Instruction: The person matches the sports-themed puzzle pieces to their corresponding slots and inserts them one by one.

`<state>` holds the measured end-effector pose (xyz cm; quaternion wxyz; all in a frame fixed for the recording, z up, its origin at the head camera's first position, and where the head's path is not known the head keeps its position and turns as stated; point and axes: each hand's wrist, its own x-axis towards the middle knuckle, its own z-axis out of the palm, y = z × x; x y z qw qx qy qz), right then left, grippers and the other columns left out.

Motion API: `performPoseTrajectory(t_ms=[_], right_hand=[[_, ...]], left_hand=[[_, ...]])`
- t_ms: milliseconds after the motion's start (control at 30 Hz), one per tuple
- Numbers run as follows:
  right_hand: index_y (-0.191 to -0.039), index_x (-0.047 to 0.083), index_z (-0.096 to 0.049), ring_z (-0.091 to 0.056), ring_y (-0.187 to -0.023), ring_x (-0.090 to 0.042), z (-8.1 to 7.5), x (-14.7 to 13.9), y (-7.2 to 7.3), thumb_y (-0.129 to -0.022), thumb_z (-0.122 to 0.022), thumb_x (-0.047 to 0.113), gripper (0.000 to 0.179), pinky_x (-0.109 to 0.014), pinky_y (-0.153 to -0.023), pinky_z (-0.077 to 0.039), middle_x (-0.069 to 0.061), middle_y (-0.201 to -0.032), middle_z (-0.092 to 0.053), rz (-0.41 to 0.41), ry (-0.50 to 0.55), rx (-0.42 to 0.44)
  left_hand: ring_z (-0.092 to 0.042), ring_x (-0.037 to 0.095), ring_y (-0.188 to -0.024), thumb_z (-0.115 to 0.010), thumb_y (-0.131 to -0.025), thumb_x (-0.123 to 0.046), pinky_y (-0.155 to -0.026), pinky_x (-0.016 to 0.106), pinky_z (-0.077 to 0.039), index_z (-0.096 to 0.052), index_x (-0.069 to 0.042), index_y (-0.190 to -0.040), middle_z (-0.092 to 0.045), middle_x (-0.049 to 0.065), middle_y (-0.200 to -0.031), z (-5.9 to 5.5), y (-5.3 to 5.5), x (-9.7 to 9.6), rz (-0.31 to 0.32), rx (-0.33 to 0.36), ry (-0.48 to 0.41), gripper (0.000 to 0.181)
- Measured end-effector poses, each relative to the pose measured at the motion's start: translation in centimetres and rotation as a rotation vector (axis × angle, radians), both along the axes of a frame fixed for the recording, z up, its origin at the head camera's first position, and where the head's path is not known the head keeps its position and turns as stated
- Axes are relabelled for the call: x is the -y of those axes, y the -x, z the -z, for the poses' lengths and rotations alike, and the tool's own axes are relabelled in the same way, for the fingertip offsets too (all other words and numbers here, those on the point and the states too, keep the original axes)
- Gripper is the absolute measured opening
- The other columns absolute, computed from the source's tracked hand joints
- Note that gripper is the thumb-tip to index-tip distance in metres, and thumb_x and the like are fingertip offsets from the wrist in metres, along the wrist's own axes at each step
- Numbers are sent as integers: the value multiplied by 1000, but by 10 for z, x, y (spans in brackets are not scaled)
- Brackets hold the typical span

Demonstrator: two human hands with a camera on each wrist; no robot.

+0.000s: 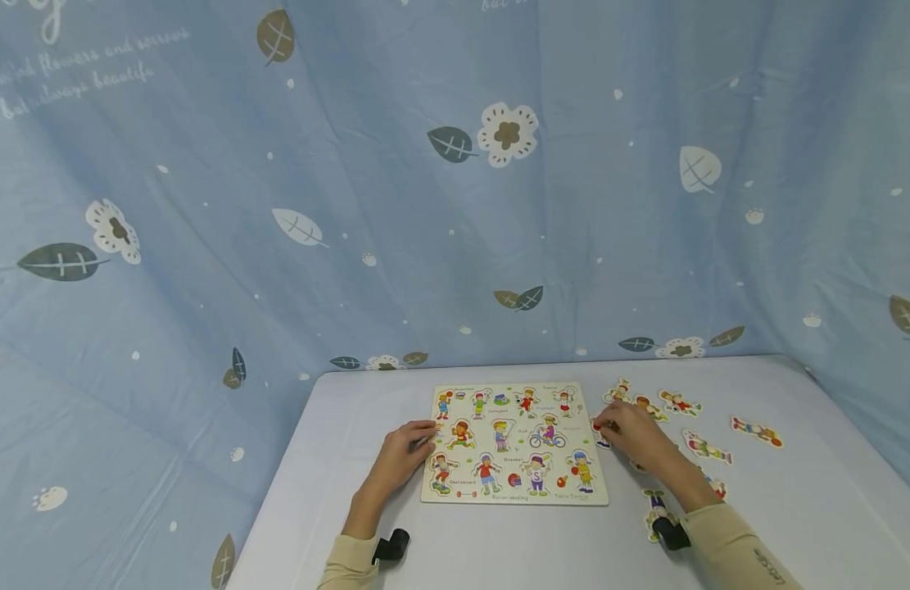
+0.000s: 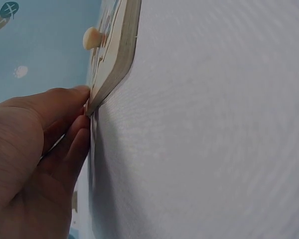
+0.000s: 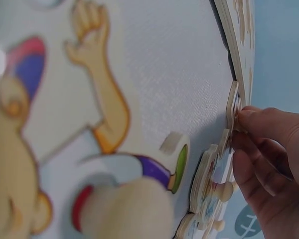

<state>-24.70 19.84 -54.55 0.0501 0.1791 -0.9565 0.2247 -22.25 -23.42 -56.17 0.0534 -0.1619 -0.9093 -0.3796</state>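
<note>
Head view: your picture board (image 1: 521, 451), with three rows of sporty figures and printed words, lies on the white-covered counter (image 1: 808, 508) between your hands.
Left hand: your left hand (image 1: 401, 452) is at the board's left edge.
Left grip: in the left wrist view, your thumb and fingers pinch that edge; a pale knob (image 2: 91, 38) stands up from the board's face.
Right hand: your right hand (image 1: 637, 438) is just beside the board's right edge.
Right grip: your thumb and fingers pinch a small figure piece (image 1: 602, 442), mostly hidden by them; you cannot tell whether it touches the counter.
Loose pieces: cutout figures lie around your right hand and forearm; the one with an orange ball (image 1: 757, 432) is farthest right, well apart from the board.
Right wrist: your black wrist camera (image 1: 673, 535) partly covers another cutout (image 1: 657, 510).
Sleeves: you wear beige cuffs (image 1: 738, 547).
Backdrop: a blue curtain (image 1: 396, 238) with leaves and flowers hangs behind the counter.
</note>
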Motion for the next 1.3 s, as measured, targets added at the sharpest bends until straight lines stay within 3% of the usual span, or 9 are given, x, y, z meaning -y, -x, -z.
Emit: performPoseTrajectory(t_ms=[267, 1000, 1300], right_hand=[[-91, 5, -77, -61, -75, -12, -2, 0, -3, -82, -75, 3, 9, -27, -63, -53, -3, -88, -69, -30, -2, -49], [-93, 6, -77, -64, -78, -14, -6, 1, -7, -82, -75, 4, 11, -30, -67, -56, -3, -91, -69, -26, -16, -36], [-95, 6, -76, -65, -84, -17, -13, 4, -15, -83, -74, 3, 12, -33, -71, -58, -3, -94, -68, -44, -15, -27]], left_hand=[[-59, 32, -125, -70, -89, -6, -106, 49, -46, -70, 1, -116, -66, 10, -128, 1, 0, 0, 2, -15, 12, 29], [-58, 32, -126, -70, -90, -9, -106, 48, -46, -69, 1, -119, -65, 10, -129, 4, 1, 2, 12, -10, 12, 30], [-59, 31, -126, -70, -90, -9, -106, 48, -47, -70, 1, -118, -65, 9, -129, 2, 0, 1, 3, -7, 9, 29]])
